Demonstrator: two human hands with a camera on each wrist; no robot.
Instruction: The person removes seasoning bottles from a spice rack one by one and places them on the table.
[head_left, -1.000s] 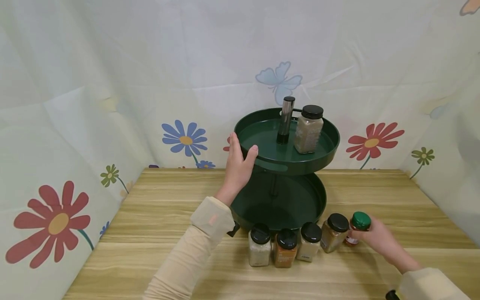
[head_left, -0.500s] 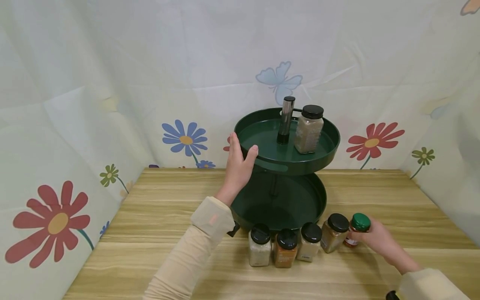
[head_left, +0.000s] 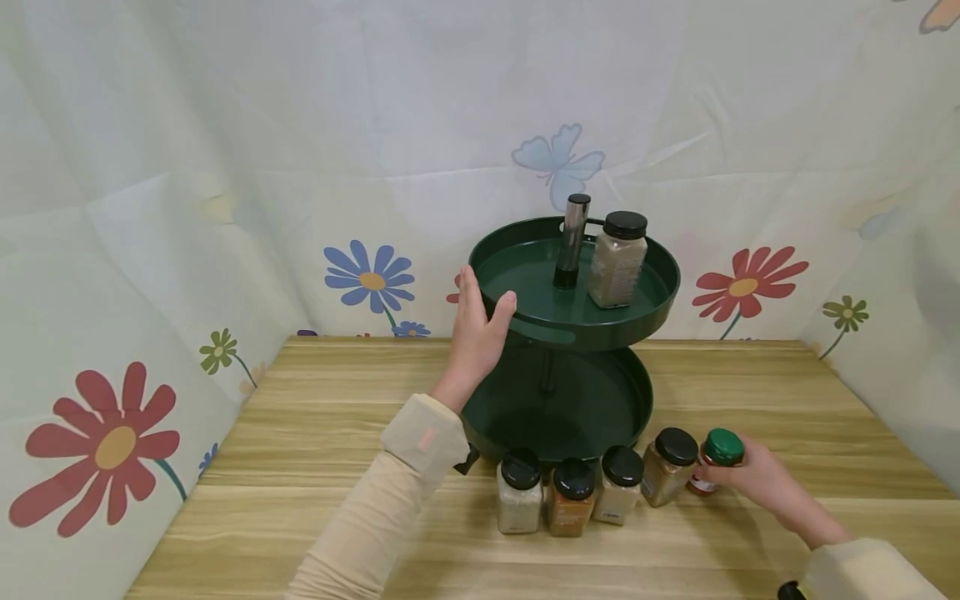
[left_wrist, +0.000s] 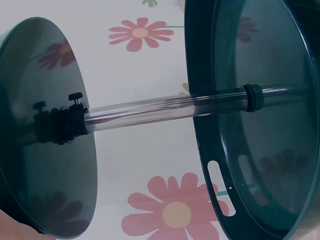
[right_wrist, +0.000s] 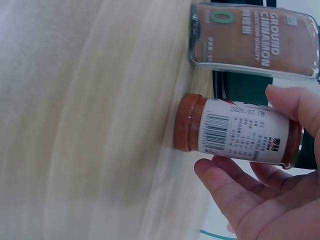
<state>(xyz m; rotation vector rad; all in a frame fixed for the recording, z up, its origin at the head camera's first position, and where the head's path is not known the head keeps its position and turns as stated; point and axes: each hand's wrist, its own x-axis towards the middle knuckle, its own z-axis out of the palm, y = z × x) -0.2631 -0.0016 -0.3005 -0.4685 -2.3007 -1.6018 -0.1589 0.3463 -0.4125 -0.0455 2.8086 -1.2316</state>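
In the head view my left hand (head_left: 480,337) rests against the left rim of the upper tray of a dark green two-tier turntable rack (head_left: 600,335), fingers straight and thumb apart. The left wrist view shows the rack's clear centre pole (left_wrist: 145,111) between the two tiers. My right hand (head_left: 757,479) has thumb and fingers round a small jar with a green lid (head_left: 723,448), upright at the right end of a row. Its reddish contents and white barcode label (right_wrist: 245,132) show in the right wrist view, with the fingertips low on its side.
Beside the green-lidded jar stands a ground cinnamon jar (right_wrist: 255,40). Further left, black-lidded spice jars stand in front of the rack: one beige (head_left: 618,485), one orange (head_left: 572,498), one pale (head_left: 519,492). A tall spice jar (head_left: 617,262) stands on the upper tray.
My right hand and the green-lidded jar have shifted very slightly to the right. The left hand and the rack stay where they were.
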